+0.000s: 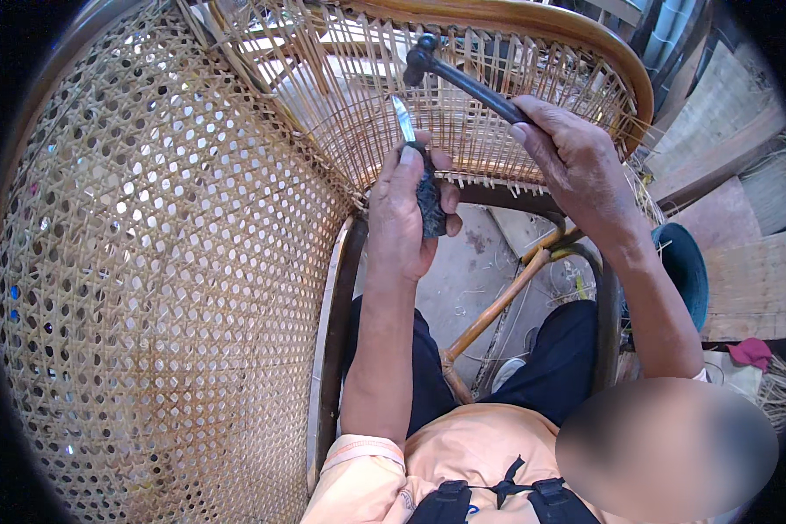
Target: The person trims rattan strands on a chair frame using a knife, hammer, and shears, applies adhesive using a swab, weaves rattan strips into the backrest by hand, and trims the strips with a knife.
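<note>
In my left hand (pixel 396 199) is a short knife (pixel 403 120), its dark, wrapped-looking handle closed in my fingers and its bright blade pointing up and away. My right hand (pixel 576 162) grips a dark hammer (pixel 472 85) near the end of its handle. The hammer's head hangs just beyond and right of the blade tip, apart from it. Both tools are above a curved woven rattan panel (pixel 489 144) with many upright strands and some loose ends. A large cane-mesh panel (pixel 166 253) adjoins it on the left.
A brown curved frame (pixel 616 61) borders the far panel. Bamboo-like poles (pixel 498 301) cross between my legs, above a grey floor (pixel 467 271) with scattered strands. At right are a teal bucket (pixel 683 271), flat boards (pixel 747 279), a red cloth (pixel 749 353) and a bundle of straw-like strips (pixel 782 389).
</note>
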Demonstrator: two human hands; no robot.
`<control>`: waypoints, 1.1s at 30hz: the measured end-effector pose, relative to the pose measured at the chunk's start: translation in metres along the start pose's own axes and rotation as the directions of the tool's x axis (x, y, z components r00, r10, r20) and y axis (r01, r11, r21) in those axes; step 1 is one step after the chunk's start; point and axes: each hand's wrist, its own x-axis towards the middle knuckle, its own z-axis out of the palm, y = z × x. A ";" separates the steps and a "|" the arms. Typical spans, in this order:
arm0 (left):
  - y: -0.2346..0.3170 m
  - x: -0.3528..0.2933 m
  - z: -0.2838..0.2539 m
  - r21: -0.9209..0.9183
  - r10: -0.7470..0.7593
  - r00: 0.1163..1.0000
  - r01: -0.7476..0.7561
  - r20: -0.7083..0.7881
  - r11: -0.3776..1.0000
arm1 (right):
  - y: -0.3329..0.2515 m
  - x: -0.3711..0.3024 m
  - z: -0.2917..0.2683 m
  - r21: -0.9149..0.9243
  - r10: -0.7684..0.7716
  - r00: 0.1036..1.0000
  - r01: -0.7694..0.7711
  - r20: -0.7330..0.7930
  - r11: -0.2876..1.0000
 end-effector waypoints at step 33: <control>0.000 0.006 0.004 -0.098 -0.042 0.999 0.042 -0.002 0.994 | 0.009 0.003 0.023 -0.056 -0.076 0.997 0.074 -0.024 0.996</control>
